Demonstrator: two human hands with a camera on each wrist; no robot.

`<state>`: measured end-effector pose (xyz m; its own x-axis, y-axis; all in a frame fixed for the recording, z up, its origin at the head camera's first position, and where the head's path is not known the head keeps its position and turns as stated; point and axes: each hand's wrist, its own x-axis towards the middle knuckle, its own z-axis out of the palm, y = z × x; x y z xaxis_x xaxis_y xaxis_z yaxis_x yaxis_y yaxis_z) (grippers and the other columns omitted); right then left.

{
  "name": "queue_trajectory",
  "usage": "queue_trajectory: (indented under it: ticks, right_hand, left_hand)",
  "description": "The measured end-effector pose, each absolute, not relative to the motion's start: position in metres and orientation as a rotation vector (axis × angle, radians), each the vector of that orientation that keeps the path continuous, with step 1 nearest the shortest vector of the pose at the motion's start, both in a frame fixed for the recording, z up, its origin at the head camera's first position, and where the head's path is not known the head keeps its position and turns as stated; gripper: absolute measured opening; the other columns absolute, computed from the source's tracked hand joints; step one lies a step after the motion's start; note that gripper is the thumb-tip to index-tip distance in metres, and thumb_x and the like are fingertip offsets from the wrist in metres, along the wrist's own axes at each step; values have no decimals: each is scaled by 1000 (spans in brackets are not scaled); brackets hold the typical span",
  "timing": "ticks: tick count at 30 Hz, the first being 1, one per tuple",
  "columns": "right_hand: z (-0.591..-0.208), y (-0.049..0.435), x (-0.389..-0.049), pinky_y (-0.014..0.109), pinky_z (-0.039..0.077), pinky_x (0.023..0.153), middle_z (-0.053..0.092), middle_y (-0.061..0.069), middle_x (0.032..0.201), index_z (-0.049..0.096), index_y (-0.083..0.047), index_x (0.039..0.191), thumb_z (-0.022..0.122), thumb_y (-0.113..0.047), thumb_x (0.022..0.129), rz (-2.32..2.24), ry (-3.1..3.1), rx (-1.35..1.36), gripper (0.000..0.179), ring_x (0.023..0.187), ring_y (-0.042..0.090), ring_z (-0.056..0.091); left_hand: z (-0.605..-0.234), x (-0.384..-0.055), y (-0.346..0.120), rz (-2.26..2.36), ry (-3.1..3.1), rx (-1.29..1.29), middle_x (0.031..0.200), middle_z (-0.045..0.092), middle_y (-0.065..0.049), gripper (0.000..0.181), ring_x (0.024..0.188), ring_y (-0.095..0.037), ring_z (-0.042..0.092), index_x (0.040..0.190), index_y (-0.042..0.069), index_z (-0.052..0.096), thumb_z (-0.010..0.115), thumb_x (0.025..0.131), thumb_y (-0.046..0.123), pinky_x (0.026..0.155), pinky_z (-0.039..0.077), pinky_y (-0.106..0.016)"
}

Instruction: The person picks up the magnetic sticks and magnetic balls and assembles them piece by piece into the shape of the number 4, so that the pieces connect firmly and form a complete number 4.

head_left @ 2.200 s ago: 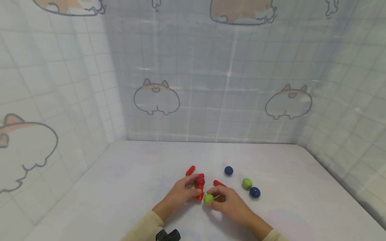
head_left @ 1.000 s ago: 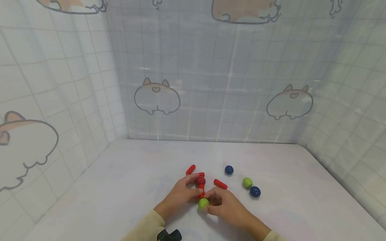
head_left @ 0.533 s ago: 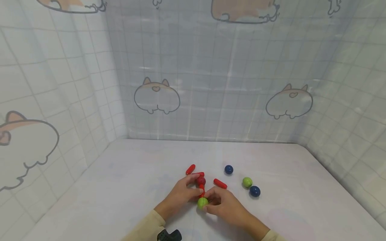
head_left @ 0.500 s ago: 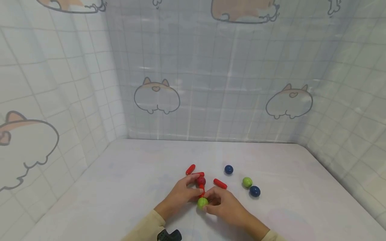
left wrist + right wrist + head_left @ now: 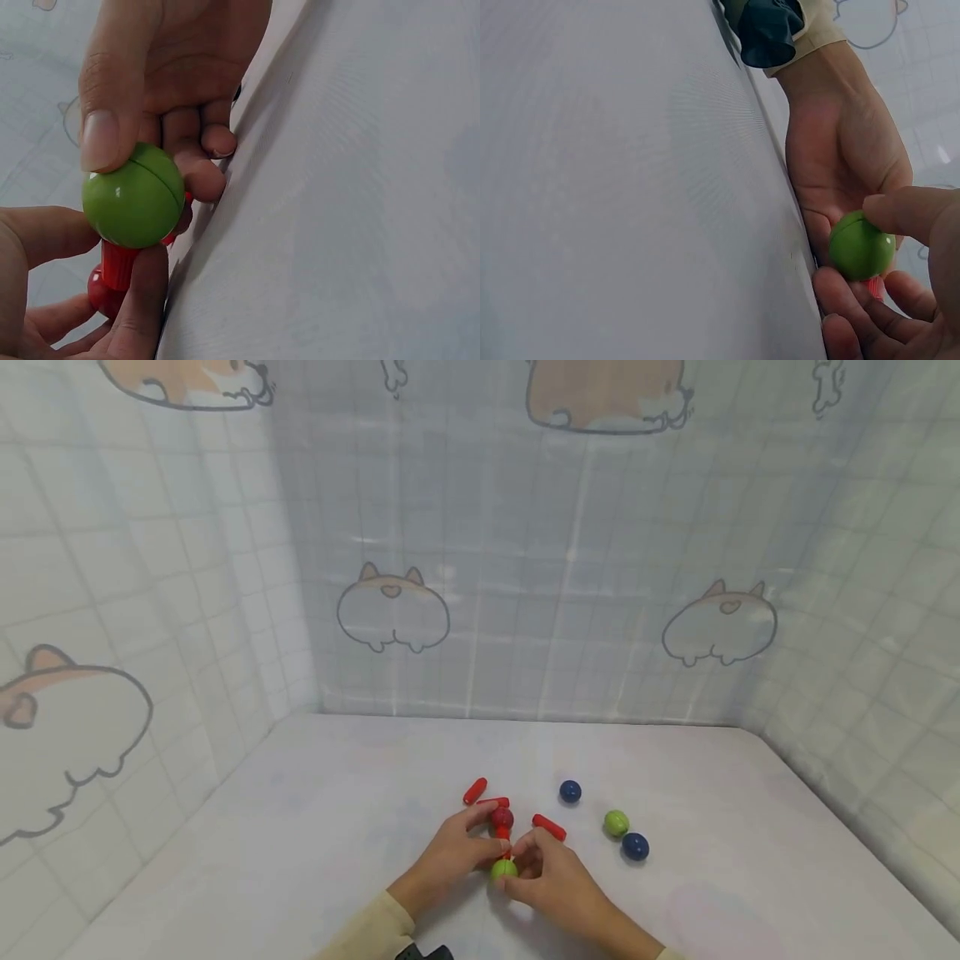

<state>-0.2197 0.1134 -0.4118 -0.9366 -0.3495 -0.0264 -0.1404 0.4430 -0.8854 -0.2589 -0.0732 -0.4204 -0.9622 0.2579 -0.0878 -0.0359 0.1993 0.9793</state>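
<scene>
My left hand (image 5: 453, 853) grips a short red stick (image 5: 118, 266) with a red ball (image 5: 502, 817) at its far end. A green ball (image 5: 504, 869) with a thin seam sits against the stick's near end. My right hand (image 5: 558, 878) pinches that green ball between thumb and fingers; in the left wrist view its thumb lies over the ball. Most of the stick is hidden behind the left fingers. In the right wrist view, the green ball (image 5: 862, 246) covers all but a sliver of red. Both hands work low over the white tabletop (image 5: 360, 768).
Beyond the left hand lie two red sticks, one slanted red stick (image 5: 475, 791) and one partly hidden red stick (image 5: 495, 802). Another red stick (image 5: 550, 827) is past the right hand. To the right are a blue ball (image 5: 570, 791), a green ball (image 5: 617, 823) and a blue ball (image 5: 635, 847).
The right hand has brought the green ball leftward and nearer the person, up to the red stick's near end. The left hand has stayed nearly in place. The loose pieces have not moved.
</scene>
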Motion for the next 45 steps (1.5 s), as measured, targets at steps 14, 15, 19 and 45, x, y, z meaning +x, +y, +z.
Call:
queue_trajectory:
  ticks: [14,15,19,45]
  right_hand:
    - [-408,112,-222,29,56,82,67,-3,99,63,-14,103,78,-25,88,-1557,2452,-482,24,92,18,65]
    - [-408,111,-222,29,56,82,68,-3,99,64,-14,103,77,-24,89,-1562,2447,-491,23,92,18,65]
    - [-408,110,-222,28,56,82,68,-4,100,67,-16,105,76,-24,89,-1567,2427,-519,20,92,19,65]
    - [-414,117,-224,34,56,84,67,-5,104,67,-16,116,77,-24,89,-1495,2468,-463,30,94,18,63]
  left_hand:
    - [-416,-261,-77,1847,2227,248,147,49,-12,66,125,-29,50,148,13,50,77,88,16,88,57,-37]
    - [-416,-261,-77,1846,2227,250,147,49,-12,66,127,-29,49,148,13,50,76,88,16,88,56,-36]
    - [-415,-260,-79,1827,2247,240,149,47,-12,67,129,-30,47,148,14,50,77,88,16,88,56,-36]
    - [-417,-258,-82,1758,2341,329,139,55,-19,55,112,-29,63,145,-1,50,65,94,14,83,58,-39]
